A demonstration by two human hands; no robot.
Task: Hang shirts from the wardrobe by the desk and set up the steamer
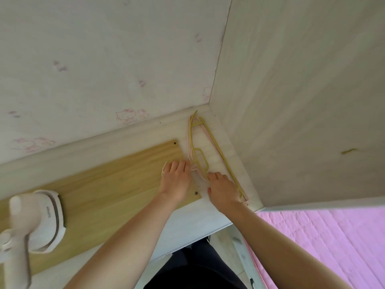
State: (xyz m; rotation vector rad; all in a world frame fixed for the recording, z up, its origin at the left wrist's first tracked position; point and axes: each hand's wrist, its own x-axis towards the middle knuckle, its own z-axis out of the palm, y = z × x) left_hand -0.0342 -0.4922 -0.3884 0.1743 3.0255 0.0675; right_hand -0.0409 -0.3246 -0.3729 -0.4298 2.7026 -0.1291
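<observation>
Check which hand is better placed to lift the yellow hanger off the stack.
Right, probably. The right hand already lies on the yellow hanger, fingers at its inner loop. The left hand sits beside the stack, over the pink hangers and the wooden board.

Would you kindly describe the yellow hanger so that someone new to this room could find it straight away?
Start at the corner where the patterned wall meets the pale wardrobe side; a small pile of thin hangers lies on the white desk right below it. The yellow hanger is in that pile, between the person's two hands, and is the only yellow one among the pink hangers.
</observation>
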